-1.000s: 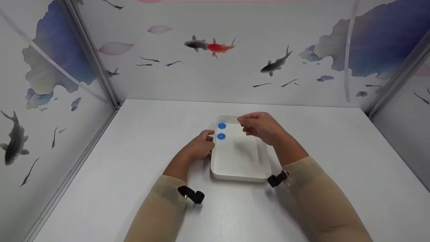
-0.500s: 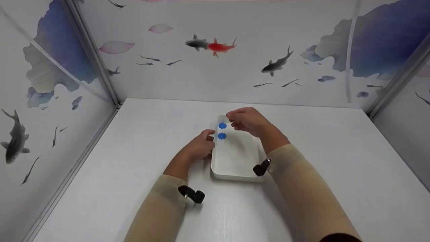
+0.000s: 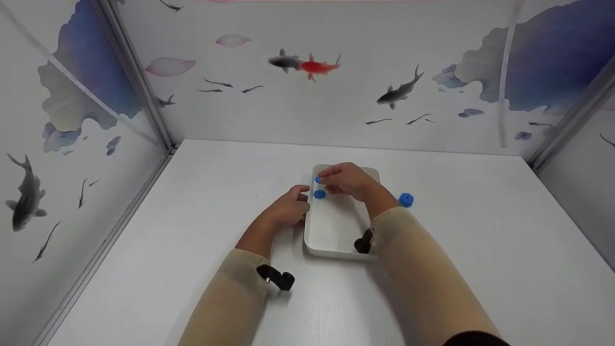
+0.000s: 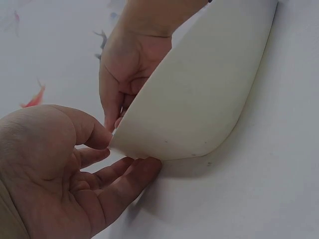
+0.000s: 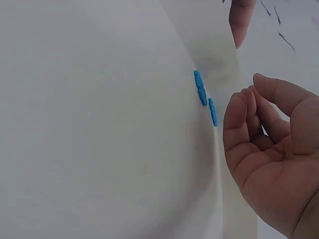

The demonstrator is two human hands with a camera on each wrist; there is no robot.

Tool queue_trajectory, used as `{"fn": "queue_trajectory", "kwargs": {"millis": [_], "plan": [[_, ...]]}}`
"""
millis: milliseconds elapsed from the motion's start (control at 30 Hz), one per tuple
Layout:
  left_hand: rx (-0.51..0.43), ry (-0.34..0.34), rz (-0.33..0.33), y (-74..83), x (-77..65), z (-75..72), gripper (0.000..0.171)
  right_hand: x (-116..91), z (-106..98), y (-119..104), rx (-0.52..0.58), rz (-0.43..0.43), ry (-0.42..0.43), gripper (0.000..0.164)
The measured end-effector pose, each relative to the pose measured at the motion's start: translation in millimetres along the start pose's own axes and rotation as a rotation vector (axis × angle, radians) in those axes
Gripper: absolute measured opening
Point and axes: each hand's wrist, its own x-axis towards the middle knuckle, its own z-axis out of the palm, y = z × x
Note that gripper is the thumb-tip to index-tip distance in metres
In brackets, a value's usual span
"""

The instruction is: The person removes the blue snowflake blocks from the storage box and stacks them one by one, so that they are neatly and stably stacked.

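Note:
A white rectangular tray (image 3: 331, 235) lies in the middle of the table. My left hand (image 3: 287, 207) holds its left wall from outside; in the left wrist view the thumb is at the rim and the fingertips are against the lower side. Two blue flower-shaped discs lie inside along that wall: the nearer disc (image 3: 319, 194) shows whole, the farther disc (image 3: 317, 179) is partly covered by my right fingertips. My right hand (image 3: 345, 180) reaches over the tray. In the right wrist view its thumb and bent fingers stand apart, right beside the thin blue discs (image 5: 200, 88), nothing visible between them.
A blue ball with holes (image 3: 406, 200) sits on the white table (image 3: 461, 216), right of the tray and close beside my right forearm. White panels (image 3: 336, 115) printed with fish and petals stand behind and at both sides, joined by grey metal posts.
My right hand has moved left across the tray and lowered to the far blue disc, partly covering it. The blue ball has come into view beside the forearm. The left hand stays in place.

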Motion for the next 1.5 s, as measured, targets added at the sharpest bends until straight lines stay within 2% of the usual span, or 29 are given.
{"fn": "queue_trajectory", "kwargs": {"millis": [167,500,800,1000,1067,1267,1500], "plan": [[0.001,-0.006,0.007,0.8,-0.5,0.6,0.062,1,1,7,-0.062,-0.017,0.019,0.032],[0.031,-0.007,0.007,0.7,-1.6,0.9,0.063,4,2,20,-0.254,-0.073,-0.035,0.034],[0.045,-0.001,0.005,0.4,-1.6,0.6,0.064,4,10,14,-0.4,-0.014,-0.005,0.04],[0.035,-0.003,0.009,0.0,-3.0,0.9,0.063,4,14,11,-0.495,-0.011,0.011,0.032],[0.015,-0.006,0.018,-0.4,-3.6,0.6,0.063,3,14,12,-0.502,-0.027,0.017,0.03],[-0.019,-0.01,0.032,-1.3,-3.7,-0.2,0.064,2,12,14,-0.426,-0.09,0.026,0.026],[-0.009,-0.015,0.03,0.5,-3.2,0.3,0.064,3,9,15,-0.369,-0.069,0.058,0.017]]}}
